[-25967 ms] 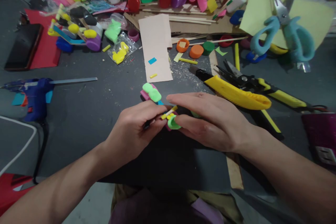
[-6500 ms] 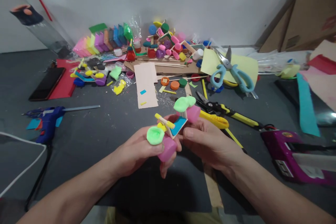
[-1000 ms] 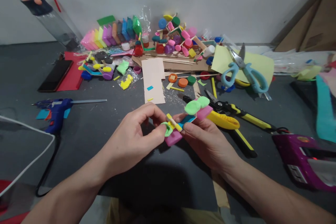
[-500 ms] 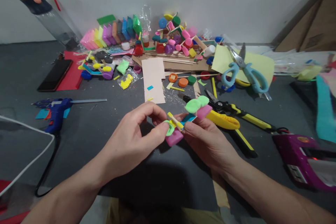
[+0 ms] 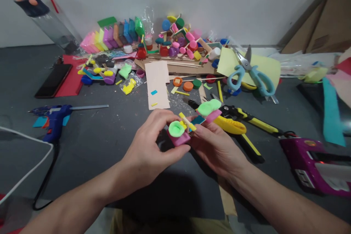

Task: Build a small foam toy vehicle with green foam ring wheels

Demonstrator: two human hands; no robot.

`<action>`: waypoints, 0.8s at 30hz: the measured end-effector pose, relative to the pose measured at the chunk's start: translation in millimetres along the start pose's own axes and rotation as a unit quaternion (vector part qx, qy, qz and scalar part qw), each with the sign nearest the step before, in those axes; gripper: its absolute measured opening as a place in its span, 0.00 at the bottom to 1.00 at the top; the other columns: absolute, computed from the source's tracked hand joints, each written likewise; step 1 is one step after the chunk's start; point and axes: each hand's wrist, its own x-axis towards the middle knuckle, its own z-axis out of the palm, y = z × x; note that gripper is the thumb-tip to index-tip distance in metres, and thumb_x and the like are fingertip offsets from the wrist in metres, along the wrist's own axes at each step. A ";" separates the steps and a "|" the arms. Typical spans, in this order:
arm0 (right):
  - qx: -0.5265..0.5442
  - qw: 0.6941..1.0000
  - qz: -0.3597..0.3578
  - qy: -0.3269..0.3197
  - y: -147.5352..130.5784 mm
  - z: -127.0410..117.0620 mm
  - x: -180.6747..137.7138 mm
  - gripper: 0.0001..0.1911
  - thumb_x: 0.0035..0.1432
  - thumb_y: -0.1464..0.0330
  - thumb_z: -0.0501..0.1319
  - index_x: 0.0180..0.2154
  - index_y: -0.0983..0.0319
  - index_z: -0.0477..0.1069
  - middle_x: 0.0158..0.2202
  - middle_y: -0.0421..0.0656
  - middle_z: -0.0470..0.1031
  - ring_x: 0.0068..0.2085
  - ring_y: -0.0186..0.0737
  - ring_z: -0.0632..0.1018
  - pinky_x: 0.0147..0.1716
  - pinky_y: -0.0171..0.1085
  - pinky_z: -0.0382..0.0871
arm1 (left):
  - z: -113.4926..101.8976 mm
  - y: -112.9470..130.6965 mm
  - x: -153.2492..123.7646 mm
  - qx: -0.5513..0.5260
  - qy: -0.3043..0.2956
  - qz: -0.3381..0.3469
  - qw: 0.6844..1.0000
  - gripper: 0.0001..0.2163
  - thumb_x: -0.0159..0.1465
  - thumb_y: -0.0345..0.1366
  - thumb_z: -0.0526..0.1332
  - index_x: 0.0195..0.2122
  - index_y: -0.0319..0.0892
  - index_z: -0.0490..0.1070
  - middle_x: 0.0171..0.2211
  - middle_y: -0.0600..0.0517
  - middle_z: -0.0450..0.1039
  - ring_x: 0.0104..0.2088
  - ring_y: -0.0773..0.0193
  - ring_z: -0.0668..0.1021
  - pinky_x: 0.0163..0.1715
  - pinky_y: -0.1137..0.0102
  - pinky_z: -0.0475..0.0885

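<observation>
A small craft model is held between both hands above the dark table. It has a blue strip, yellow sticks laid across, and pink pieces at its ends. Light green clay tops the far pink piece, and a green clay cup with a hollow sits over the near one. My left hand is curved around the near pink piece, thumb along its lower edge and fingers behind it. My right hand pinches the middle of the model by the blue strip; some of its fingers are hidden underneath.
A blue glue gun lies at left near a phone. To the right are yellow-black cutters, scissors and a purple device. Clay packs, similar models and a pale board stand or lie behind.
My left thumb has come off the green clay and moved down below the near pink piece. The green cup now shows its hollow face. The view has shifted slightly.
</observation>
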 end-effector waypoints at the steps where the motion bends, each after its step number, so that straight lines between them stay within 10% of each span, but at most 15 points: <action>1: 0.002 1.000 -0.001 -0.002 0.3 0.3 -0.1 0.10 0.49 0.63 0.76 0.36 0.54 0.82 0.34 0.38 0.84 0.38 0.38 0.83 0.47 0.39 0.78 | 1.5 -0.7 0.1 -0.006 0.010 0.004 1.000 0.14 0.57 0.29 0.70 0.43 0.44 0.71 0.44 0.53 0.73 0.46 0.65 0.76 0.46 0.74 0.70; 12: -0.041 0.999 0.028 0.019 -2.1 -4.9 0.0 0.22 0.48 0.63 0.76 0.46 0.54 0.77 0.41 0.40 0.82 0.40 0.39 0.81 0.45 0.40 0.78 | -7.4 -12.5 11.8 -0.037 0.014 0.015 0.999 0.11 0.62 0.28 0.66 0.46 0.44 0.74 0.45 0.51 0.75 0.48 0.64 0.77 0.49 0.72 0.71; 24: -0.257 0.954 -0.131 0.086 -16.0 -20.1 6.9 0.26 0.51 0.65 0.74 0.53 0.50 0.73 0.43 0.37 0.80 0.42 0.37 0.81 0.46 0.37 0.77 | -19.1 -20.3 23.8 -0.091 -0.015 -0.100 0.991 0.13 0.63 0.33 0.66 0.49 0.44 0.75 0.49 0.49 0.78 0.50 0.59 0.78 0.55 0.66 0.69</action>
